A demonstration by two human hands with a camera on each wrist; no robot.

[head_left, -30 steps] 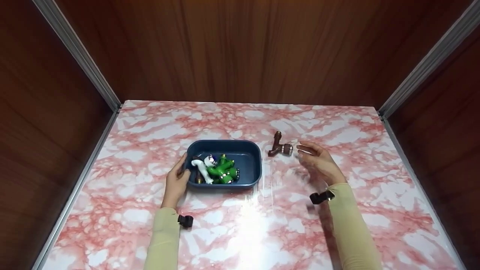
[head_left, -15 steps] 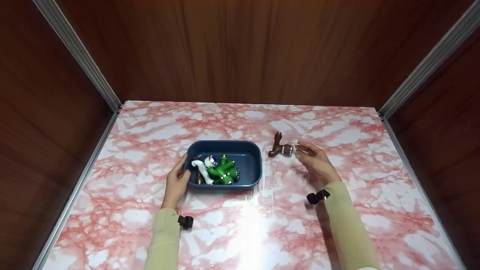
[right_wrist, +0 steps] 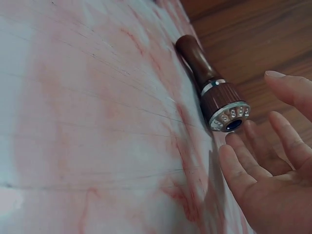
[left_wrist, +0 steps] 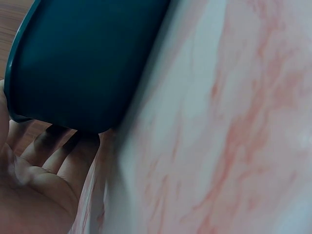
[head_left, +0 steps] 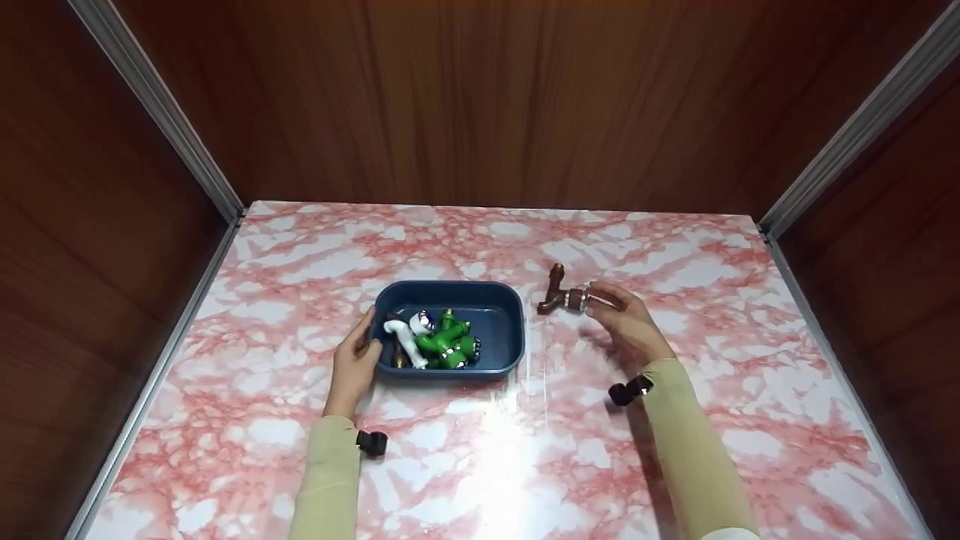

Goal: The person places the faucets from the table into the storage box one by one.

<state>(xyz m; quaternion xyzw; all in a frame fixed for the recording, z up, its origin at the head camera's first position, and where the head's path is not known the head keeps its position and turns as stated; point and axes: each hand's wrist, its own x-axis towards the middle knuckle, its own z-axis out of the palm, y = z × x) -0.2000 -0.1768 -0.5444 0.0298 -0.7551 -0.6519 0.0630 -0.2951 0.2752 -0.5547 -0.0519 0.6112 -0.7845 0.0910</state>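
A dark blue rectangular tub (head_left: 502,365) stands on the table in the head view. My left hand (head_left: 355,367) holds its left end, thumb at the rim; in the left wrist view, the fingers lie against the outside of the tub wall (left_wrist: 83,63). Inside the tub lie green taps (head_left: 450,346), a white tap (head_left: 406,343) and part of a brown one (head_left: 398,355), overlapping. Right of the tub lies another brown tap (head_left: 555,292) with a brass-coloured end. My right hand (head_left: 628,321) is beside its ribbed knob (right_wrist: 222,100), fingers spread and not closed round it.
The table (head_left: 450,465) has a glossy pink-and-white marbled top with a bright glare near the front. Brown wood-grain panels (head_left: 480,105) with metal corner strips enclose it at the back and sides. Each sleeve carries a small black camera (head_left: 372,442).
My right hand has moved slightly left, closer to the loose brown tap's knob. The left hand, the tub and the taps stay practically where they were.
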